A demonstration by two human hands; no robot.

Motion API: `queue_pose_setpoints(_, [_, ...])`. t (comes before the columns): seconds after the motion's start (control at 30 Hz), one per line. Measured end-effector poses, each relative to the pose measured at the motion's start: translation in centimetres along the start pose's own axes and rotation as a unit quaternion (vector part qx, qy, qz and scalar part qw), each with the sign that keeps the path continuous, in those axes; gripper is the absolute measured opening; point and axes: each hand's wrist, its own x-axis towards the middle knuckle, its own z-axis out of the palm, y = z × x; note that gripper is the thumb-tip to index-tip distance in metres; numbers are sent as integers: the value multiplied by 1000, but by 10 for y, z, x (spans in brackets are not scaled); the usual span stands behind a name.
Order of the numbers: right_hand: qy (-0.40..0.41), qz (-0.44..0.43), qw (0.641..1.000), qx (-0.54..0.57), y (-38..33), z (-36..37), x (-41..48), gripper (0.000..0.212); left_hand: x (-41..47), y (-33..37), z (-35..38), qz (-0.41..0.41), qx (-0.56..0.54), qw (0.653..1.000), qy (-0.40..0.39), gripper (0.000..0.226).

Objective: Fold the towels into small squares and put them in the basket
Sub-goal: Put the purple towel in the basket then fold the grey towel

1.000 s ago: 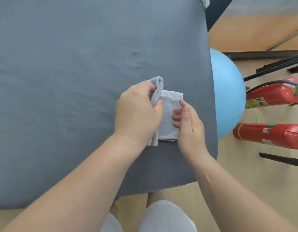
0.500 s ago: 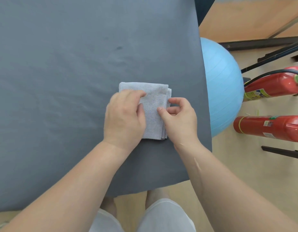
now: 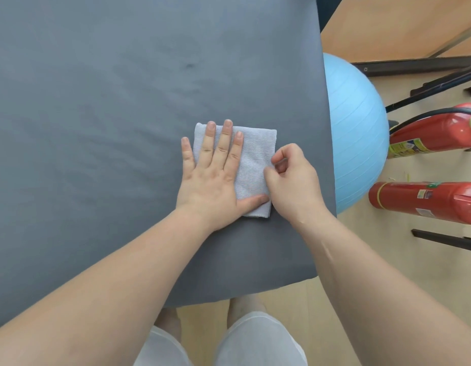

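A small light grey towel, folded into a near square, lies flat on the grey table cover near the table's right edge. My left hand rests flat on its left half, fingers spread and palm down. My right hand sits at the towel's right edge with fingers curled and thumb and forefinger pinched at the edge of the cloth. No basket is in view.
The table's right edge runs just right of the towel and its front edge lies close to my legs. A light blue exercise ball and two red fire extinguishers stand on the wooden floor to the right, with black metal bars behind them.
My left hand brought the raised fold down over the towel and now lies flat with fingers spread. My right hand shifted from the towel's middle to its right edge.
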Motion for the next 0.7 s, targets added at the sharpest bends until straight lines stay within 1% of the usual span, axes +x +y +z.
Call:
queue_pose_setpoints(0.03, [34, -48, 997, -58, 1, 1, -1, 18, 1, 1, 1, -3, -5, 1000, -2, 115])
queue_pose_setpoints(0.07, [80, -116, 982, -125, 1, 3, -3, 25, 2, 2, 2, -4, -8, 1000, -4, 113])
queue_pose_setpoints(0.1, [114, -189, 955, -196, 2, 4, -3, 34, 3, 2, 4, -3, -10, 1000, -5, 110])
queue_pose_setpoints(0.13, [122, -255, 925, -255, 3, 6, -3, 43, 4, 1, 5, -2, -13, 1000, -4, 105])
queue_pose_setpoints(0.17, [94, -300, 897, -309, 5, 8, -1, 50, 4, 1, 6, 0, -15, 1000, -1, 101])
queue_pose_setpoints(0.2, [47, -323, 873, -362, 6, 10, 2, 55, 4, 1, 6, 0, -16, 1000, 3, 97])
queue_pose_setpoints(0.23, [3, -329, 853, -404, 9, 12, 5, 58, 4, 1, 6, 0, -16, 1000, 8, 94])
queue_pose_setpoints(0.27, [-32, -324, 842, -430, 12, 13, 10, 61, 4, 1, 6, -2, -15, 1000, 10, 92])
queue_pose_setpoints(0.3, [-56, -315, 837, -444, 15, 13, 16, 62, 4, 0, 5, -3, -14, 1000, 10, 91])
queue_pose_setpoints(0.37, [-74, -305, 831, -460, 19, 11, 25, 64, 5, 0, 3, 0, -8, 1000, 8, 95])
queue_pose_setpoints(0.43, [-76, -306, 827, -465, 19, 7, 29, 67, 0, -5, 0, 4, -2, 1000, 9, 103])
queue_pose_setpoints(0.53, [-57, -303, 843, -440, 18, 6, 26, 71, -19, -24, -2, -13, -25, 999, 30, 114])
queue_pose_setpoints(0.63, [-8, -282, 850, -444, 15, 10, 4, 75, -44, -46, -5, -63, -85, 993, 53, 113])
queue_pose_setpoints(0.7, [11, -264, 853, -450, 14, 15, -24, 72, -56, -59, -10, -107, -121, 986, 46, 114])
